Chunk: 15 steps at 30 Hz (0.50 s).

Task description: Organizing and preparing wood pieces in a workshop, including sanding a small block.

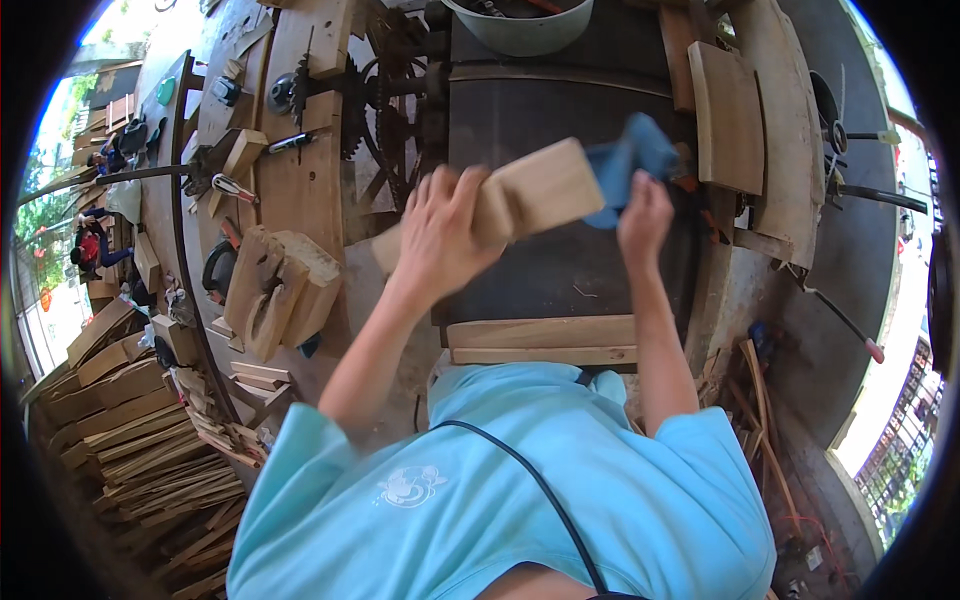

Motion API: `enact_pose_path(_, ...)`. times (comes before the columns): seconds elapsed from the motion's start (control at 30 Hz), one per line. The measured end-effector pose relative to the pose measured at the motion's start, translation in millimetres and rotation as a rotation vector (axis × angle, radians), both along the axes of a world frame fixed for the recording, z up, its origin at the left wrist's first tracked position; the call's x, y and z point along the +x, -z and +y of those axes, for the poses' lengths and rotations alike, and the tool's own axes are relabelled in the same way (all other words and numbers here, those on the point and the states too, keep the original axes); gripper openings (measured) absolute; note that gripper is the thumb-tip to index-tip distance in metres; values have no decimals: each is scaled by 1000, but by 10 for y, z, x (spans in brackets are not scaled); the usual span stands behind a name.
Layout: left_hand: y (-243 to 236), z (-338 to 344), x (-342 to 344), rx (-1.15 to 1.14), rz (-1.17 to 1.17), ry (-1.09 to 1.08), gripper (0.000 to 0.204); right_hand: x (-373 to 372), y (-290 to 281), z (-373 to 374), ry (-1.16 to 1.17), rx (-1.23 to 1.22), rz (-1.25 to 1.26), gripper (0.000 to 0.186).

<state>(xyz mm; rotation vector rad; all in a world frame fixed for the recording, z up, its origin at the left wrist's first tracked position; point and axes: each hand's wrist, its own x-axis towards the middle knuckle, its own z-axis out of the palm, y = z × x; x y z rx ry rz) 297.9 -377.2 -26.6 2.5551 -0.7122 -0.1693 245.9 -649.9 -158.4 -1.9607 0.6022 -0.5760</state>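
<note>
My left hand (440, 230) is closed over a pale, shaped wooden block (555, 188), held tilted above a dark flat surface (560, 120). The block's broad smooth end points to the right, and part of it is hidden under my fingers. A blue cloth (642, 155), blurred by motion, is pinched in my right hand (645, 218). Its left edge meets or overlaps the block's right end; whether they touch, I cannot tell.
A pale metal basin (525, 28) stands at the far edge. Boards (728, 120) lean at the right. On the left workbench (315, 170) lie a grinder (282, 92), a screwdriver (235, 188) and rough wood blocks (280, 290). Stacked planks (160, 460) fill the lower left.
</note>
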Motion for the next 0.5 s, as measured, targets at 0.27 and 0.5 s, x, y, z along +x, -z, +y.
enact_pose_path(0.27,1084,-1798,1395,274,-157,300,82,-1111,-479,-398,158,-302,127,35)
enact_pose_path(0.5,1452,-1883,1612,326,-131,384,91,-1379,-198,-640,69,-465,410,29)
